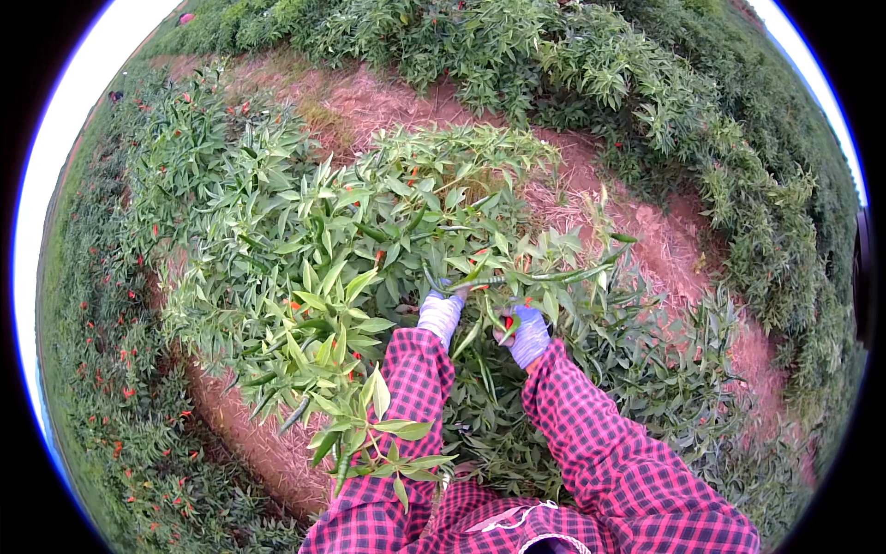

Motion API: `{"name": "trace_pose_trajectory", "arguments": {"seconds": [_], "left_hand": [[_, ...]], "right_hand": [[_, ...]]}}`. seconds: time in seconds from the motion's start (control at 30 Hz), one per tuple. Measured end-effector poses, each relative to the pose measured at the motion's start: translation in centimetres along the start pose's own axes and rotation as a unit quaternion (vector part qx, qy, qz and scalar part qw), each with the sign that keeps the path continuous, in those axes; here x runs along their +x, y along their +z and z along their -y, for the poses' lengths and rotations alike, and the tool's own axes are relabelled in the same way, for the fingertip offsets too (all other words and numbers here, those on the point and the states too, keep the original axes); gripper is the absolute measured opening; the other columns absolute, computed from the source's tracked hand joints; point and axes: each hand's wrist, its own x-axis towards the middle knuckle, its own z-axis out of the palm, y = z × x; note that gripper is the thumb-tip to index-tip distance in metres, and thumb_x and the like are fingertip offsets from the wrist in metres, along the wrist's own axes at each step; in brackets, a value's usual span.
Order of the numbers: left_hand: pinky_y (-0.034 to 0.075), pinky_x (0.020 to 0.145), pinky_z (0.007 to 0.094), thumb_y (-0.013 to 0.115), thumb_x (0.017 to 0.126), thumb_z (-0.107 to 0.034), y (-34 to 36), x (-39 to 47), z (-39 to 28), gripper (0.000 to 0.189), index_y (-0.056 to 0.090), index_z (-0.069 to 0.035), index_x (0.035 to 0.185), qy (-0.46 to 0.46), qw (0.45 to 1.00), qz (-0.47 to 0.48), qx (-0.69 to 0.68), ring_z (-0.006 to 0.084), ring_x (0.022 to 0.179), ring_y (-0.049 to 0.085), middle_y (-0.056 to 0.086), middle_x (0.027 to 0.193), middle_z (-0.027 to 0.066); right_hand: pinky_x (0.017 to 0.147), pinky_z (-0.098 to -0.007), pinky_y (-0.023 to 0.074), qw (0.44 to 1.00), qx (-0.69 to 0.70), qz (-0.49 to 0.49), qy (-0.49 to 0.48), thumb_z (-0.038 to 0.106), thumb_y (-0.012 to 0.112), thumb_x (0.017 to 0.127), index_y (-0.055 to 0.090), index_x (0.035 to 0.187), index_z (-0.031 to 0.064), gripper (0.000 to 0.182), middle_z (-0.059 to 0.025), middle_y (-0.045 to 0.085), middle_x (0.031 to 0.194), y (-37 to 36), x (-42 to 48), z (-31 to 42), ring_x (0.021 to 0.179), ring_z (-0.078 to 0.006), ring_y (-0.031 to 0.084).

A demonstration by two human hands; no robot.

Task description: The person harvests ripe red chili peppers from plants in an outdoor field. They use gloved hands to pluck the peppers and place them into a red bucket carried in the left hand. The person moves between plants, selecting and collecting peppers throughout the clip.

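Observation:
My left hand [441, 315], in a pale purple-white glove, reaches into a chilli plant [408, 208]. Leaves and a long green chilli [567, 275] cover its fingertips, so its grip cannot be made out. Close by on the right, my right hand [529, 334] wears a similar glove, with bare fingertips showing. Its fingers are closed around a red chilli [509, 322], partly hidden by a green leaf. More green chillies [484, 370] hang between and below my two hands. Both forearms are in pink-and-dark checked sleeves [419, 374].
A leafy branch with green chillies [296, 415] hangs over my left sleeve. Reddish soil strewn with dry straw [387, 104] runs between the rows. Dense chilli rows stand on the right [747, 180] and on the left [118, 388], the left one dotted with red fruit.

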Motion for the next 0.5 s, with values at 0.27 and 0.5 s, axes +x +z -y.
{"name": "trace_pose_trajectory", "arguments": {"seconds": [0.27, 0.5], "left_hand": [[0.044, 0.066, 0.0295, 0.063, 0.080, -0.018, 0.9, 2.1, 1.6, 0.028, 0.057, -0.003, 0.103, 0.010, 0.999, -0.024, -0.043, 0.0128, 0.071, 0.052, 0.061, 0.086, 0.0037], [0.045, 0.067, 0.0285, 0.059, 0.080, -0.009, 1.7, 0.5, 0.3, 0.028, 0.054, -0.003, 0.107, 0.026, 0.984, 0.017, -0.173, 0.0146, 0.072, 0.054, 0.061, 0.086, 0.0068]], "right_hand": [[0.035, -0.0258, 0.0358, 0.972, 0.034, 0.231, 0.031, 0.031, 0.052, 0.086, 0.054, 0.079, 0.0055, 0.026, -0.0075, 0.057, 0.067, 0.3, -2.2, 1.5, 0.047, -0.0167, 0.051], [0.038, -0.0223, 0.0409, 0.966, -0.216, 0.002, -0.144, 0.015, 0.049, 0.087, 0.054, 0.109, 0.0054, 0.024, -0.0047, 0.057, 0.065, 6.1, -2.0, 0.4, 0.047, -0.0141, 0.053]]}}
